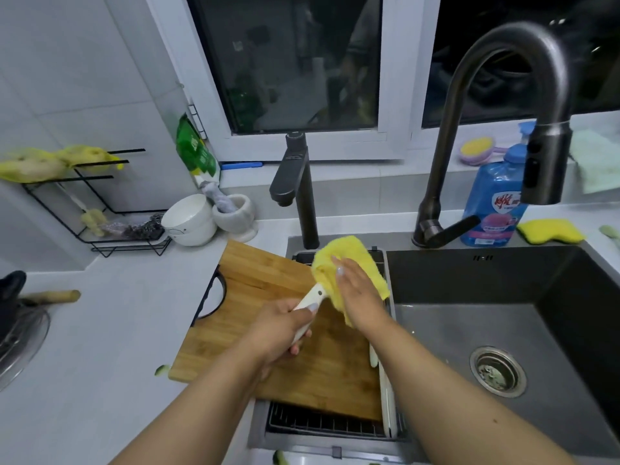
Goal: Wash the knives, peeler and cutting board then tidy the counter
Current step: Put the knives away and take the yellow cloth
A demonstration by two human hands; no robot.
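- A white-handled knife [310, 302] is gripped by the left hand [281, 327] above the wooden cutting board [268, 283], which spans the sink's left rim.
- Its blade (hidden) is being wiped with a yellow cloth [352, 263], which is pressed under the flat, straight-fingered right hand [357, 290].
- Seemingly midway: scraps left along the counter's front edge.

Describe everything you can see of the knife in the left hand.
The knife shows only its handle: white, smooth, plastic-looking, with a small dark rivet near the blade end. The left hand grips it, handle angled up and to the right above the cutting board. The blade is hidden inside a yellow cloth, which the right hand presses against it.
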